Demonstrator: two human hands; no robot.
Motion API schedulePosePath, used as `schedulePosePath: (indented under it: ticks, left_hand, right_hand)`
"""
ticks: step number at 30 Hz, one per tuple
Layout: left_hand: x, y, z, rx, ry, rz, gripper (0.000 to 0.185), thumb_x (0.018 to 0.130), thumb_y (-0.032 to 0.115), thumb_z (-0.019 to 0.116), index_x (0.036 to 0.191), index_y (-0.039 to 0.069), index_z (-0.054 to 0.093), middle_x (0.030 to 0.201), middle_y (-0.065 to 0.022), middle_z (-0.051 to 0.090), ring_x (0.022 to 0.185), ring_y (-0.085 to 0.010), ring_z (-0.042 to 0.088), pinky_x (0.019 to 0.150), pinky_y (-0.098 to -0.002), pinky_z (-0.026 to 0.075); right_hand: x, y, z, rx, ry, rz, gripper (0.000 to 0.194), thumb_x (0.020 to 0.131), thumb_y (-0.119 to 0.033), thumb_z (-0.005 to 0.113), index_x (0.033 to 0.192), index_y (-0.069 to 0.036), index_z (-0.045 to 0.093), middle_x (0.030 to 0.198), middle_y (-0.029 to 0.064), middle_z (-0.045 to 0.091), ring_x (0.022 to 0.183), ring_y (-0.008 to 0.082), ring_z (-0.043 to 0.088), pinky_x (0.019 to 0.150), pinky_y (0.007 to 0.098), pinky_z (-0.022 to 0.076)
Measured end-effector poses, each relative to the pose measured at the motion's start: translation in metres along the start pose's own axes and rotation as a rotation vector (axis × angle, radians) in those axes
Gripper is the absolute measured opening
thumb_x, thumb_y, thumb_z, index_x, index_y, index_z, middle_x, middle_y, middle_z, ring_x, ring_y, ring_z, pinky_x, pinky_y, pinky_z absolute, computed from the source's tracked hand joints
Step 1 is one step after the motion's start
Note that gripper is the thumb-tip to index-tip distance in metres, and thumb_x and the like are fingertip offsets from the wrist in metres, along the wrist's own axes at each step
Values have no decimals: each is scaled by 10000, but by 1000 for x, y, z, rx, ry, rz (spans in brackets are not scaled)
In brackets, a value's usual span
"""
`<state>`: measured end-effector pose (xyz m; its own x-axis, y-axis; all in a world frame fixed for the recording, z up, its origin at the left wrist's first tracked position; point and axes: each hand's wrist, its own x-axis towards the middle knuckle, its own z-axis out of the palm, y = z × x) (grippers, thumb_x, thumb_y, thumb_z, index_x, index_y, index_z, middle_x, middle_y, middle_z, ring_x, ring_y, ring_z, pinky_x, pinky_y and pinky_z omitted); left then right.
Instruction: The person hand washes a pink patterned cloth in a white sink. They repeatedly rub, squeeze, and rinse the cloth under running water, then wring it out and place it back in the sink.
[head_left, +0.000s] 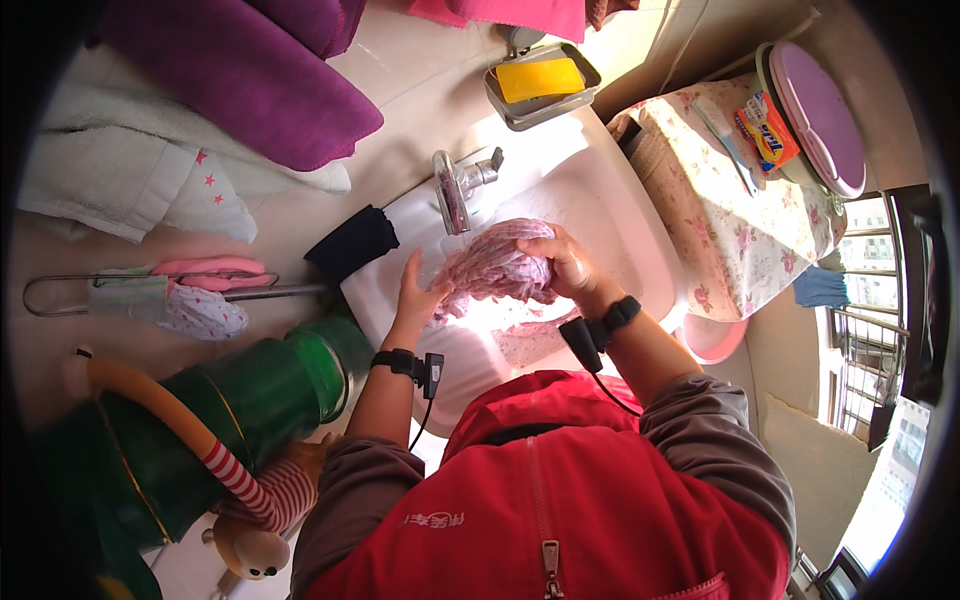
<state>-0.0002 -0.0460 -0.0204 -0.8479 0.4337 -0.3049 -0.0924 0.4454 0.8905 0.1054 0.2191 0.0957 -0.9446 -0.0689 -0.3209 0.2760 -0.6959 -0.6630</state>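
A bunched, wet-looking pink and white patterned cloth (502, 262) is lifted over the white laundry sink (660, 262), just below the metal faucet (451, 196). My right hand (568, 268) grips the cloth's right side, thumb across its folds. On the left, my left hand (420, 289) has its thumb raised away from the cloth; its other fingers are partly hidden at the cloth's lower left edge, around a hanging part of it. Bright sunlight washes out the area under the cloth, where more wet fabric and suds partly show.
A dark folded cloth (352, 241) lies on the sink's left rim. A soap dish (525, 112) with a yellow bar (540, 79) is mounted behind. To the right, a floral-covered surface (712, 217) holds a brush (726, 142) and a Tide packet (766, 133). A green cylindrical object (247, 397) stands left.
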Motion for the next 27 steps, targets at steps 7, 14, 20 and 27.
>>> schedulePosePath:
  ticks: [7,14,20,27]
  left_hand:
    - [18,30,62,-146,-427,318,568,793,169,768,1286,47,512,1217,-98,559,1099,-160,557,821,-272,511]
    - [13,24,16,-722,-354,-201,528,773,74,576,1294,25,498,1230,-98,597,1115,-203,585,996,-351,444]
    - [-7,51,25,-1222,-288,-226,618,941,456,450,1417,69,370,1384,-107,481,1250,-268,491,1056,-441,395]
    - [-4,54,35,-1073,-255,-422,583,979,536,379,1359,97,433,1316,-89,528,1189,-233,538,989,-388,463]
  right_hand:
    - [-8,-3,5,193,-232,5,520,805,-190,648,1250,52,532,1090,155,646,924,238,647,789,353,530]
    - [0,-9,-45,125,200,50,496,887,-291,611,1245,41,520,1044,178,654,924,251,660,681,340,548]
    - [25,53,-16,-842,72,-370,594,736,-346,796,1122,67,613,1474,247,294,1316,387,376,1047,478,362]
    - [52,90,32,-1237,178,-411,496,699,-346,804,999,23,663,1406,310,348,1280,457,365,1026,447,386]
